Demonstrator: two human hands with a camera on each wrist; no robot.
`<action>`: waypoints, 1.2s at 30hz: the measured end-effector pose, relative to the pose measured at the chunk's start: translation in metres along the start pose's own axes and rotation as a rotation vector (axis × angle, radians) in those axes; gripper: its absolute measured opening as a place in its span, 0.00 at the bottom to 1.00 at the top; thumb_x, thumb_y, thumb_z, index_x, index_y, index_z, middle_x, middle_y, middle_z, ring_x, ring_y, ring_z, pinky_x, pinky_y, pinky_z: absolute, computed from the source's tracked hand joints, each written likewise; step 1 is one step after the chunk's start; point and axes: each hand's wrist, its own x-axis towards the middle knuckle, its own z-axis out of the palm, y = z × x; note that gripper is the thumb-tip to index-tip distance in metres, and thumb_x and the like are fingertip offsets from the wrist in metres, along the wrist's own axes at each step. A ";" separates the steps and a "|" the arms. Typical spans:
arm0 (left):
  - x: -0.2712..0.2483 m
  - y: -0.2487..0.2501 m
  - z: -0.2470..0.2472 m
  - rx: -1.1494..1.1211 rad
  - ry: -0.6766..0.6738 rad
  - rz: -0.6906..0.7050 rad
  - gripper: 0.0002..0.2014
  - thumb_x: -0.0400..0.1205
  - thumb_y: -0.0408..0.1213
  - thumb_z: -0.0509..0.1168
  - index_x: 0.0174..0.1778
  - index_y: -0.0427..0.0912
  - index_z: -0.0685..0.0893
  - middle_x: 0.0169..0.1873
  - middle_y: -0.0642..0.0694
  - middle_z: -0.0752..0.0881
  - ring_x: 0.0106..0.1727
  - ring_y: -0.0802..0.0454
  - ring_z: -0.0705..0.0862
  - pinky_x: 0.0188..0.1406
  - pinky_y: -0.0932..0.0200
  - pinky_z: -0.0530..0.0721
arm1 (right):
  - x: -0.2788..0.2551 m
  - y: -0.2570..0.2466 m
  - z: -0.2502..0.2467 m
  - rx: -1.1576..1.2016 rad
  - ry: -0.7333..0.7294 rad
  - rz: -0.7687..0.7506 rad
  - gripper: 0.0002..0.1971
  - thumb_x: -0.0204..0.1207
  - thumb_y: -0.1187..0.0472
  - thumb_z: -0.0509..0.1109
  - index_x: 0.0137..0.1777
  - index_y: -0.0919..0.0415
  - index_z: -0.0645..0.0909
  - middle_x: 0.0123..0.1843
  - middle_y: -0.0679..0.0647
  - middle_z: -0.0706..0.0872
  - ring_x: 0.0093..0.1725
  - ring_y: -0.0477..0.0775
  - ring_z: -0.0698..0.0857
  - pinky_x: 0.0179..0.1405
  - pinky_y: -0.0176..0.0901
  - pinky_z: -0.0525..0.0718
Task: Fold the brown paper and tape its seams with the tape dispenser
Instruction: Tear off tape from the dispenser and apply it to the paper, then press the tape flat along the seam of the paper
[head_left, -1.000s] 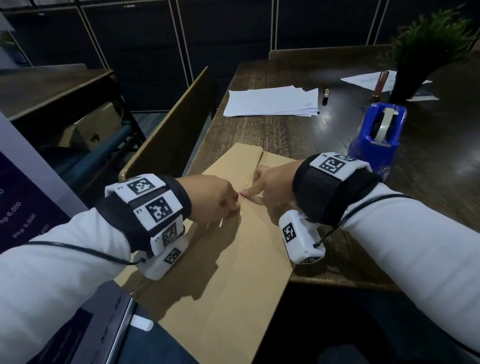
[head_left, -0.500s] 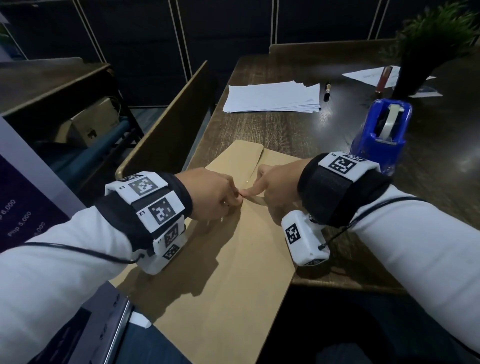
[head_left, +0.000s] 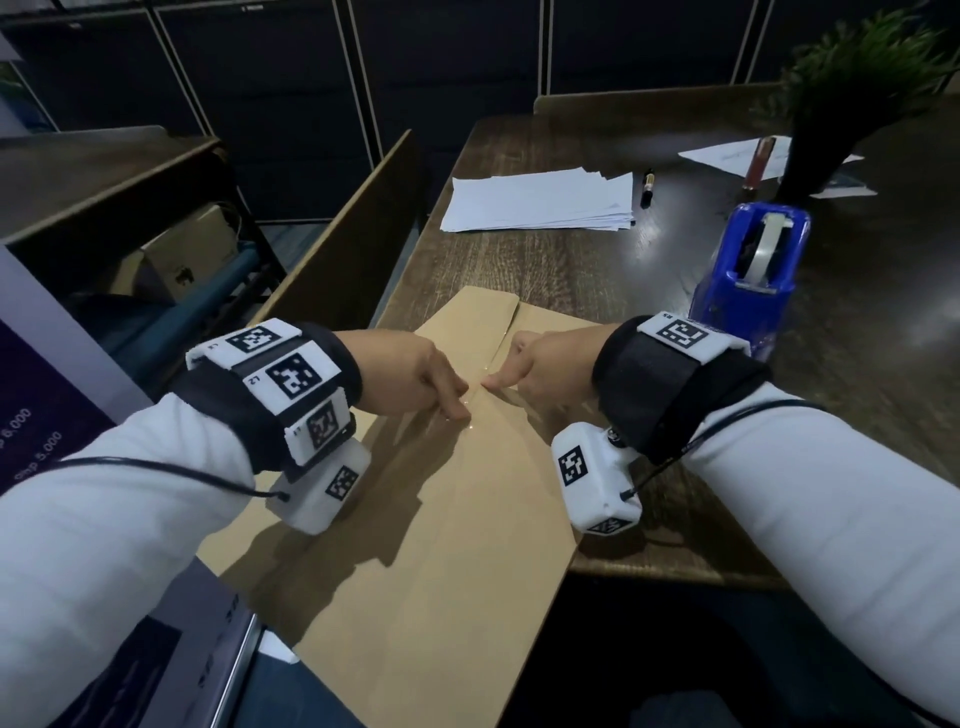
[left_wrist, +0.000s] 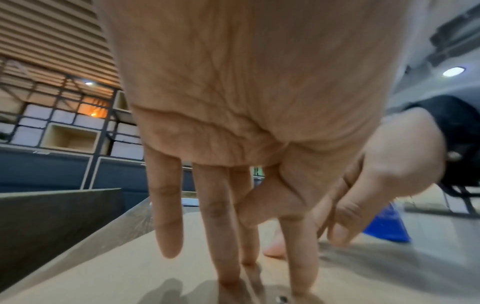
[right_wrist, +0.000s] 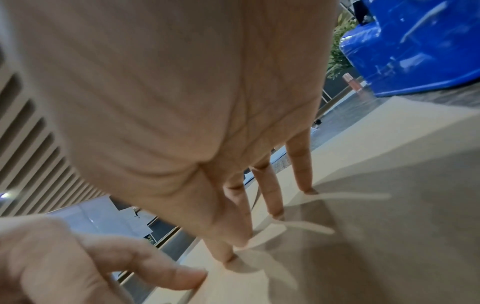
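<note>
The folded brown paper (head_left: 441, 545) lies lengthwise on the dark wooden table (head_left: 571, 270), and its near end hangs over the table's edge. A seam runs down its middle, with a shiny glint like clear tape (head_left: 470, 415) on it. My left hand (head_left: 415, 379) presses straight fingertips (left_wrist: 226, 267) onto the paper (left_wrist: 103, 267) at the seam. Opposite it, my right hand (head_left: 540, 369) presses its straight fingers (right_wrist: 270, 197) on the paper (right_wrist: 389, 226), index tip almost meeting the left hand. The blue tape dispenser (head_left: 748, 280) stands just behind my right wrist.
A stack of white sheets (head_left: 540, 202) and a marker (head_left: 648, 187) lie farther back. A potted plant (head_left: 852, 104) and a loose sheet with a red pen (head_left: 758, 161) sit at the back right. A wooden partition (head_left: 343, 249) borders the table's left side.
My left hand's fingers have stretched out and slid slightly toward me along the seam. The right hand stays pressed in the same spot.
</note>
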 end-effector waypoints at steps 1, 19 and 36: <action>0.000 -0.003 -0.002 -0.064 0.004 0.005 0.19 0.86 0.33 0.57 0.57 0.59 0.89 0.72 0.60 0.77 0.71 0.61 0.75 0.74 0.66 0.66 | -0.003 0.000 0.000 0.038 0.012 -0.010 0.20 0.84 0.56 0.58 0.73 0.59 0.76 0.73 0.60 0.77 0.70 0.60 0.76 0.68 0.49 0.74; 0.068 0.075 -0.047 -0.338 0.719 0.109 0.14 0.86 0.40 0.58 0.60 0.50 0.87 0.61 0.50 0.83 0.62 0.53 0.80 0.62 0.56 0.77 | -0.066 0.103 -0.039 0.069 1.142 0.106 0.21 0.84 0.50 0.55 0.63 0.65 0.81 0.64 0.60 0.79 0.66 0.60 0.74 0.68 0.51 0.71; 0.126 0.162 -0.049 -0.858 0.503 0.139 0.21 0.86 0.51 0.56 0.55 0.41 0.89 0.55 0.43 0.87 0.53 0.53 0.79 0.50 0.62 0.69 | -0.059 0.171 -0.063 0.421 0.829 0.276 0.40 0.75 0.26 0.43 0.56 0.62 0.78 0.54 0.59 0.84 0.57 0.60 0.80 0.58 0.51 0.74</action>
